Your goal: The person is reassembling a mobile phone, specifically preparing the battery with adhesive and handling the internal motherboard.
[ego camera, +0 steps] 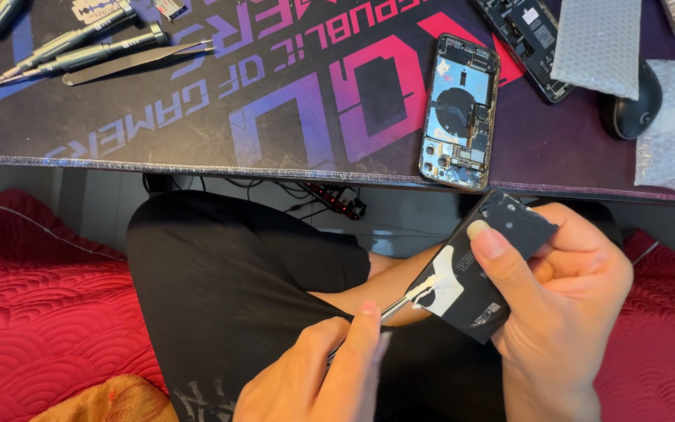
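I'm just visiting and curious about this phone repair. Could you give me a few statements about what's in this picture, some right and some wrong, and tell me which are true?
1. The right hand holds a flat black phone battery. True.
2. The left hand is empty. False: it holds thin metal tweezers that pull at a white adhesive strip on the battery.
3. An opened phone with exposed insides lies on the dark purple and pink desk mat. True.
4. A black computer mouse lies on the red quilted cover. False: it sits on the mat, between pieces of bubble wrap.
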